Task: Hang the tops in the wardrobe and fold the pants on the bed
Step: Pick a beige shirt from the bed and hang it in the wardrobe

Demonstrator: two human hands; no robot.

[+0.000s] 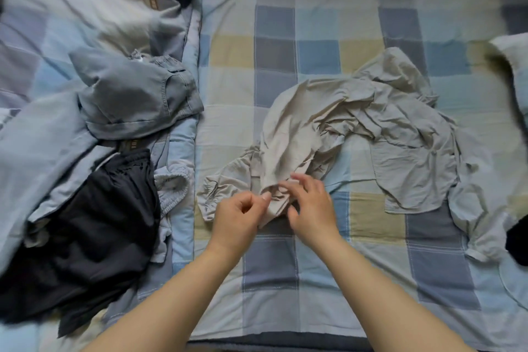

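Hands (274,203) pinch beige pants (357,128); grey shorts (134,100), black garment (94,231) left.

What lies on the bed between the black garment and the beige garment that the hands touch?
In the head view, a light grey garment with an elastic waistband lies between the black garment and the beige garment, beside a strip of checked sheet.

Left hand (238,216) pinches (fingers curled); right hand (310,206) grips.

Crumpled pants (357,134) mid-bed (314,280); clothes pile (108,180) left.
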